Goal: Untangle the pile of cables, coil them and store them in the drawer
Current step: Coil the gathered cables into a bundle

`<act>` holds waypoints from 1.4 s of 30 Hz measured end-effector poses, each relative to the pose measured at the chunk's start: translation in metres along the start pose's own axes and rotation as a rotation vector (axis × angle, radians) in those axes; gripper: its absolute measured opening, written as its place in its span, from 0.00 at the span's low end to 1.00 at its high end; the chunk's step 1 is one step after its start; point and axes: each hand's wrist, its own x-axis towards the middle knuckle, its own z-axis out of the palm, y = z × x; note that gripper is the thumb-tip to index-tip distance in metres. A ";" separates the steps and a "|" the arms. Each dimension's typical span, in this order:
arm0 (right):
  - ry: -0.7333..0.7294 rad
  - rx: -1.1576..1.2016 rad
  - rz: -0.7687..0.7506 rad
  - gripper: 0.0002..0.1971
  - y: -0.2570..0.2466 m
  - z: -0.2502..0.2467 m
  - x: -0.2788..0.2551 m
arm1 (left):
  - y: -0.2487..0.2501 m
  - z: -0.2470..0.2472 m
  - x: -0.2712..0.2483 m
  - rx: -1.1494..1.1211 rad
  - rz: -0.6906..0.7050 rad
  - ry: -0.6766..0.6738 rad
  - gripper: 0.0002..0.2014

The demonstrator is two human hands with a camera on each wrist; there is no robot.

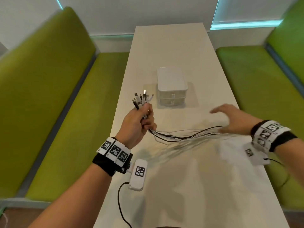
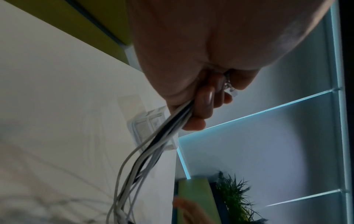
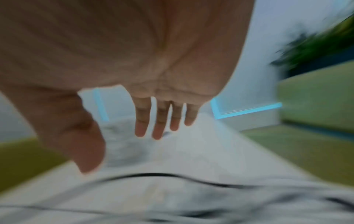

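Observation:
My left hand [image 1: 143,120] grips a bundle of black and white cables [image 1: 181,134] just below their plugs [image 1: 142,98], which fan out above the fist. The strands sag from the fist across the white table [image 1: 189,178] toward my right hand [image 1: 230,120]. That hand is open with straight fingers [image 3: 159,121], and the cables pass under its palm side; whether they touch it is unclear. In the left wrist view the curled fingers [image 2: 203,104] close round the cables [image 2: 153,145]. A small white two-drawer unit [image 1: 171,88] stands mid-table with both drawers closed.
Green benches [image 1: 57,112] flank the long table on both sides. A white wall with lit glass panels [image 1: 243,24] closes the far end. A potted plant [image 2: 235,195] shows in the left wrist view. The right wrist view is motion-blurred.

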 end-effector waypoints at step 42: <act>0.322 0.565 -0.128 0.15 -0.182 0.007 -0.025 | -0.050 0.001 -0.018 0.056 -0.412 -0.129 0.07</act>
